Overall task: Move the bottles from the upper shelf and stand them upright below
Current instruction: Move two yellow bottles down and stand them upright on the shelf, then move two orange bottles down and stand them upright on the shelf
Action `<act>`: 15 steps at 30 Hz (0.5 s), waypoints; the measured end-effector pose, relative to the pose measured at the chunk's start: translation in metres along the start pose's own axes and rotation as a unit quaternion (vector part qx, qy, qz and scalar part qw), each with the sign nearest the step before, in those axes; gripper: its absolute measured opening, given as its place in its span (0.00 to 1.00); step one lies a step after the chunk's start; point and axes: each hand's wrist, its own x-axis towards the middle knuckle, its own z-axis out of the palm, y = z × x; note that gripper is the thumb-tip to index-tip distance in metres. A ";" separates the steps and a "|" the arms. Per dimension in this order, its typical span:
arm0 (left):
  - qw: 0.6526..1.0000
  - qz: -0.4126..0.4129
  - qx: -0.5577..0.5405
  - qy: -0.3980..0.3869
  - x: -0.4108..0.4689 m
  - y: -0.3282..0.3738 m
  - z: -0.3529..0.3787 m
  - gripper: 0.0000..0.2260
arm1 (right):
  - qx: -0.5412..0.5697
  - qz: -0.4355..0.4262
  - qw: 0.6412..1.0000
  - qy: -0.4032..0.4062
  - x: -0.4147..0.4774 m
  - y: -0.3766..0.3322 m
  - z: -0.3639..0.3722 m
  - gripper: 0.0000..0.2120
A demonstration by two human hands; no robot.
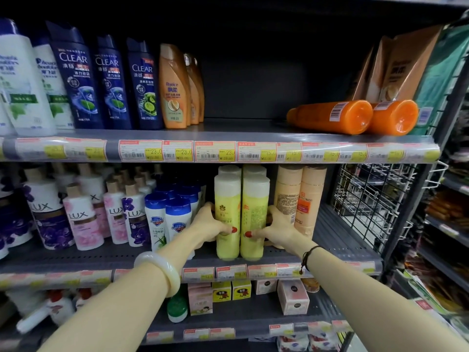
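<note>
Two yellow bottles with white caps stand upright side by side on the middle shelf (337, 246). My left hand (210, 224) wraps the left yellow bottle (227, 201) from its left side. My right hand (278, 228) wraps the right yellow bottle (255, 199) from its right side. More yellow bottles stand behind them. On the upper shelf (241, 128), two orange bottles (330, 116) (393, 116) lie on their sides at the right, bases toward me.
Peach bottles (302, 196) stand right of my right hand. White and blue bottles (175, 217) and LUX bottles (83, 214) stand to the left. Dark blue CLEAR bottles (111, 82) fill the upper shelf's left. A wire rack (375, 194) hangs at the right.
</note>
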 end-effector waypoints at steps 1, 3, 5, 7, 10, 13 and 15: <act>1.000 0.001 0.001 0.004 0.000 -0.001 0.001 0.33 | -0.007 -0.001 1.000 0.000 -0.001 -0.001 0.000 0.35; 1.000 0.005 0.002 0.012 -0.002 -0.002 0.002 0.32 | -0.024 0.002 1.000 -0.007 -0.003 -0.003 -0.001 0.34; 1.000 0.003 0.014 0.015 -0.008 0.000 0.002 0.31 | -0.048 0.007 0.999 -0.020 -0.006 -0.005 -0.002 0.33; 0.999 -0.008 0.040 0.011 -0.013 0.006 0.002 0.27 | -0.090 0.014 0.995 -0.033 -0.009 -0.011 -0.006 0.29; 0.991 -0.014 0.136 0.004 -0.025 0.022 -0.004 0.25 | -0.184 0.011 0.981 -0.052 -0.017 -0.026 -0.017 0.21; 0.967 0.001 0.252 -0.026 -0.040 0.042 -0.014 0.21 | -0.259 0.008 0.963 -0.075 -0.029 -0.046 -0.032 0.19; 0.952 0.010 0.300 -0.066 -0.051 0.056 -0.019 0.19 | -0.271 0.010 0.955 -0.118 -0.038 -0.062 -0.043 0.19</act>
